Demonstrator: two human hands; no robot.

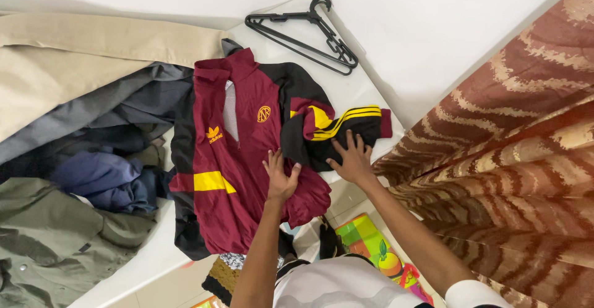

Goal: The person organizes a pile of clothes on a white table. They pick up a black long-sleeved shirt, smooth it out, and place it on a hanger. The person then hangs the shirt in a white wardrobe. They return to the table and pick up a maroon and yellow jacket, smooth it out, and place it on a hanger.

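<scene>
Maroon jacket [247,159] lies flat on the white counter [359,91] — left hand [280,175] pins its hem, right hand [352,159] presses the folded-in sleeve [328,131]; both hands spread, gripping nothing, likely smoothing the fold.

black hangers [309,35], clothes pile [80,178], patterned curtain [513,159]

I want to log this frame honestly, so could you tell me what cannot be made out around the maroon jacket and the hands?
Head view only:
- Maroon jacket: its left sleeve hangs over the white surface's edge.
- Folded sleeve: partly hidden beneath the right hand.
- Left hand: palm pressed down, unseen.
- Clothes pile: overlapping layers, cut off at the frame's left edge.
- Black hangers: stacked, number unclear.
</scene>
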